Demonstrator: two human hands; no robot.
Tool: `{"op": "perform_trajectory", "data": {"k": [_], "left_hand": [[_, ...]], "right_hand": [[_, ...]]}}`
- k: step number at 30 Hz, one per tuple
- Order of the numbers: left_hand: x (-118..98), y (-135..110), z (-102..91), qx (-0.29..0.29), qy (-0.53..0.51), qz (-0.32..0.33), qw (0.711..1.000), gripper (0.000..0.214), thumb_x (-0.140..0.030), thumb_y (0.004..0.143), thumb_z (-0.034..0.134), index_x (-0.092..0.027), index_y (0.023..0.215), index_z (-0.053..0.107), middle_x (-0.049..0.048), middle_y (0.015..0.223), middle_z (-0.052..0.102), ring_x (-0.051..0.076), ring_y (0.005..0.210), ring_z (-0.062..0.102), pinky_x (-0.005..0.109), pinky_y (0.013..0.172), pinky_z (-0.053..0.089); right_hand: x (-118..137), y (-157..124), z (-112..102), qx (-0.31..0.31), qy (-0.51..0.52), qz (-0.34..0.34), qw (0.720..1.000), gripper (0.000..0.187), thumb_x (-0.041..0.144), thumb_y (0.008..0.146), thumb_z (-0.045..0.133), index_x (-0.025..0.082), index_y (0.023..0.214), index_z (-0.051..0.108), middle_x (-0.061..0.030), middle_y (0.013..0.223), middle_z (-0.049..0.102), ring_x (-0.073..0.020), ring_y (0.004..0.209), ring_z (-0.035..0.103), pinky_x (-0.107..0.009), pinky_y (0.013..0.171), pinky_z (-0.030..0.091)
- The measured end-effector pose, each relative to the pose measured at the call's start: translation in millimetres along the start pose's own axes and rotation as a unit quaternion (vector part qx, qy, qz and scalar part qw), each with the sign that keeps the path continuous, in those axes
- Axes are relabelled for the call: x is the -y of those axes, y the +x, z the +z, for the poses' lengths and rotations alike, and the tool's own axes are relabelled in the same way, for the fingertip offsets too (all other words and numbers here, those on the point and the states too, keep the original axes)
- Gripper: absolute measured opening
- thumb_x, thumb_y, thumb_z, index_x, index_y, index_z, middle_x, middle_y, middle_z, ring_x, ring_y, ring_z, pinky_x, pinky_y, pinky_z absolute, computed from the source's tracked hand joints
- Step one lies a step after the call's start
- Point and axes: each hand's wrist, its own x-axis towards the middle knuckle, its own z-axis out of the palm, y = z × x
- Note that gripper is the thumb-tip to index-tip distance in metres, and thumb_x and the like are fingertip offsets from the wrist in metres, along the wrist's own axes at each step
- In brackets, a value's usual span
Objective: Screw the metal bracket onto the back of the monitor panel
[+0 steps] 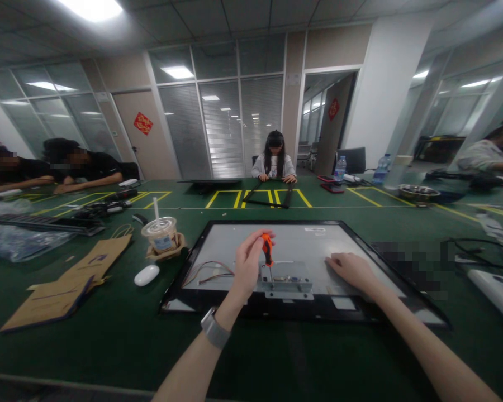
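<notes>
My left hand (250, 259) is closed around the orange and black handle of a screwdriver (267, 248). The screwdriver stands nearly upright, its shaft pointing down at a metal bracket (291, 289) with connector ports. This bracket sits near the front edge of a large, black-framed display panel (226, 245), which lies with its grey back upward. Resting on the panel to the right of the bracket is my right hand (352, 272), its fingers loosely bent and no object visible in it. Thin cables (209, 269) lie on the panel left of the bracket. The screwdriver's tip is too small to make out.
On the green table (121, 346), a drink cup (161, 234) in a carton holder, a white mouse (146, 275) and a paper bag (73, 285) stand left of the panel. Dark cables (478, 248) lie right. Across the table, a person (274, 159) handles a black frame (268, 204).
</notes>
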Motion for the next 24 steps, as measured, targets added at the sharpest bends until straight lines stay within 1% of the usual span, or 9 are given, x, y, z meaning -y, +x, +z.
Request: {"op": "perform_trajectory", "data": {"k": [2, 4, 7, 9, 12, 14, 17, 20, 24], "left_hand": [[-0.4, 0.0, 0.1, 0.001, 0.010, 0.002, 1.000, 0.027, -0.033, 0.084, 0.056, -0.015, 0.099, 0.069, 0.0091, 0.091, 0.069, 0.017, 0.081, 0.064, 0.030, 0.078, 0.050], [0.2, 0.1, 0.2, -0.001, 0.032, 0.018, 0.999, 0.024, -0.032, 0.082, 0.060, -0.015, 0.097, 0.069, 0.0074, 0.086, 0.067, 0.016, 0.080, 0.062, 0.029, 0.077, 0.049], [2.2, 0.7, 0.1, -0.010, 0.060, 0.048, 0.997, 0.019, -0.030, 0.078, 0.065, -0.017, 0.091, 0.070, 0.0043, 0.083, 0.060, 0.014, 0.075, 0.058, 0.026, 0.073, 0.049], [2.7, 1.2, 0.0, -0.024, 0.071, 0.064, 0.995, 0.015, -0.027, 0.076, 0.067, -0.018, 0.088, 0.070, 0.0033, 0.084, 0.057, 0.012, 0.074, 0.057, 0.024, 0.071, 0.048], [0.1, 1.5, 0.0, -0.056, 0.073, 0.079, 0.993, 0.012, -0.029, 0.080, 0.064, -0.018, 0.082, 0.068, 0.0032, 0.085, 0.057, 0.012, 0.073, 0.055, 0.023, 0.068, 0.046], [-2.7, 1.3, 0.0, -0.072, 0.067, 0.088, 0.991, 0.019, -0.032, 0.085, 0.056, -0.017, 0.078, 0.067, 0.0044, 0.084, 0.060, 0.013, 0.075, 0.056, 0.024, 0.069, 0.046], [-5.4, 0.1, -0.1, -0.072, 0.059, 0.074, 0.993, 0.027, -0.034, 0.089, 0.050, -0.016, 0.080, 0.068, 0.0061, 0.083, 0.064, 0.016, 0.081, 0.059, 0.025, 0.072, 0.046], [-4.0, -1.1, -0.6, -0.062, 0.059, 0.045, 0.995, 0.025, -0.035, 0.087, 0.053, -0.016, 0.087, 0.068, 0.0059, 0.081, 0.067, 0.016, 0.079, 0.061, 0.026, 0.072, 0.047], [1.5, -0.7, -2.0, -0.060, 0.077, 0.058, 0.994, 0.021, -0.034, 0.084, 0.059, -0.016, 0.088, 0.068, 0.0040, 0.080, 0.064, 0.014, 0.074, 0.059, 0.025, 0.071, 0.047]], "right_hand": [[0.1, 0.3, 0.1, -0.001, 0.003, 0.000, 1.000, 0.042, 0.040, 0.092, 0.034, 0.020, 0.074, 0.067, -0.0100, 0.077, 0.071, -0.0229, 0.075, 0.065, -0.028, 0.058, 0.032], [0.1, 0.5, 0.1, -0.001, 0.002, 0.001, 1.000, 0.042, 0.040, 0.092, 0.035, 0.020, 0.074, 0.066, -0.0103, 0.077, 0.071, -0.0232, 0.076, 0.065, -0.029, 0.057, 0.031], [0.1, 0.7, -0.4, 0.000, -0.003, 0.001, 1.000, 0.042, 0.040, 0.092, 0.035, 0.020, 0.073, 0.066, -0.0104, 0.077, 0.071, -0.0234, 0.075, 0.065, -0.029, 0.057, 0.031], [0.1, 0.6, -0.9, -0.001, -0.004, -0.001, 1.000, 0.042, 0.040, 0.092, 0.035, 0.020, 0.072, 0.066, -0.0101, 0.076, 0.071, -0.0230, 0.075, 0.065, -0.028, 0.057, 0.031], [0.3, 0.1, -1.7, -0.004, -0.002, -0.003, 1.000, 0.042, 0.040, 0.092, 0.035, 0.020, 0.072, 0.066, -0.0098, 0.076, 0.071, -0.0226, 0.074, 0.065, -0.028, 0.057, 0.031], [0.8, -0.4, -2.3, -0.004, 0.000, -0.003, 1.000, 0.042, 0.040, 0.093, 0.035, 0.020, 0.072, 0.066, -0.0097, 0.076, 0.071, -0.0225, 0.074, 0.065, -0.028, 0.057, 0.031], [2.0, -1.4, -3.2, -0.002, 0.001, 0.001, 1.000, 0.043, 0.041, 0.093, 0.035, 0.020, 0.072, 0.066, -0.0095, 0.076, 0.071, -0.0225, 0.074, 0.065, -0.028, 0.057, 0.031], [2.6, -1.9, -3.6, -0.003, -0.001, 0.005, 1.000, 0.042, 0.040, 0.092, 0.035, 0.020, 0.072, 0.066, -0.0102, 0.077, 0.071, -0.0231, 0.075, 0.065, -0.028, 0.057, 0.031], [1.6, -1.2, -2.3, -0.003, -0.003, 0.003, 1.000, 0.042, 0.039, 0.092, 0.035, 0.020, 0.072, 0.066, -0.0102, 0.076, 0.071, -0.0229, 0.076, 0.065, -0.028, 0.057, 0.031]]}}
